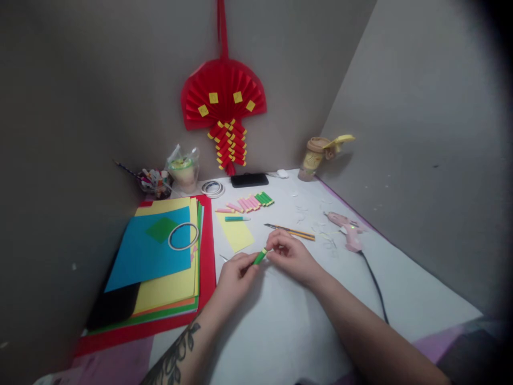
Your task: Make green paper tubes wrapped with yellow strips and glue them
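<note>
White table [420, 291]: tubes [250, 202] beyond the yellow sheet [238, 236] look done; before it, the left hand [235, 278] grips a green tube [259, 258], likely unfinished; the right hand [292, 258], at its tip, I can't read.

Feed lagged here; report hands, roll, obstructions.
Left hand holds green paper roll. Right hand at its yellow end. Pink glue gun off right, not blocking.

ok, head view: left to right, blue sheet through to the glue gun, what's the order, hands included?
Blue sheet → left grip → green roll with yellow end → right grip → pink glue gun.
</note>
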The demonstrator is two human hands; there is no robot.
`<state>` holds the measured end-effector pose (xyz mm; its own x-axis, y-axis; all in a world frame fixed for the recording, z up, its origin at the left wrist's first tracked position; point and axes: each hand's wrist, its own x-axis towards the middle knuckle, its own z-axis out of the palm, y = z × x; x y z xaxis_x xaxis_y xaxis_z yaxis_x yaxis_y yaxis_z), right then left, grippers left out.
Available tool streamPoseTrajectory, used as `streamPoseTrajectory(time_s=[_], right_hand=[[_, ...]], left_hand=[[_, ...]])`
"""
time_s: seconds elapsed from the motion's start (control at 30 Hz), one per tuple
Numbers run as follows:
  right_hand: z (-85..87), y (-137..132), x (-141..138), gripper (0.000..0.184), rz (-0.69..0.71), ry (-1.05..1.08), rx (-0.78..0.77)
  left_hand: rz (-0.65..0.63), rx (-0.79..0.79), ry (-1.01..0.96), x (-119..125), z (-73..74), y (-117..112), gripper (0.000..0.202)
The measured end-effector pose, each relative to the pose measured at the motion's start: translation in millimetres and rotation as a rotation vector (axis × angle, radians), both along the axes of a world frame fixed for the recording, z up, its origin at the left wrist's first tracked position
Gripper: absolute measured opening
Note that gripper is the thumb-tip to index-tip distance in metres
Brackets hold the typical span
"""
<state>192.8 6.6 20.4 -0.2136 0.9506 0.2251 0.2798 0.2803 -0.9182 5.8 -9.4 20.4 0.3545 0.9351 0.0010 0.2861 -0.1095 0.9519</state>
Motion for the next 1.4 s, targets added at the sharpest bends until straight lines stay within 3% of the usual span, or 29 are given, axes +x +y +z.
streamPoseTrajectory(time_s=[0.53, 0.73, 0.83, 0.93, 1.03, 1.27, 1.4], right_hand=[[5.2, -1, 1, 0.007, 0.060, 0.019, -0.045], [1.7, 2, 2, 0.006, -0.032, 0.094, -0.033], [0.4, 4, 3, 0.005, -0.097, 0.137, -0.031], [-1.7, 4, 3, 0.019, -0.147, 0.223, -0.084], [-4.6, 3, 2, 0.030, -0.123, 0.259, -0.138], [-8.7, 1, -1, 0.009, -0.129, 0.164, -0.081], [-8.6, 1, -2, 0.008, -0.117, 0.191, -0.072]], left_hand=[[0.009, 0.027, -0.021, 0, -1.5, 1, 0.029], [0.143, -0.119, -0.098, 0, -8.9, 0, 0.030], [0.272, -0.107, -0.109, -1, -10.2, 3, 0.028], [0.357, -0.060, -0.148, -2, -8.1, 4, 0.024], [0.351, -0.025, -0.163, -3, -6.1, 5, 0.022], [0.342, 0.008, -0.100, -2, -6.1, 2, 0.020], [0.353, 0.023, -0.131, -3, -7.5, 2, 0.017]])
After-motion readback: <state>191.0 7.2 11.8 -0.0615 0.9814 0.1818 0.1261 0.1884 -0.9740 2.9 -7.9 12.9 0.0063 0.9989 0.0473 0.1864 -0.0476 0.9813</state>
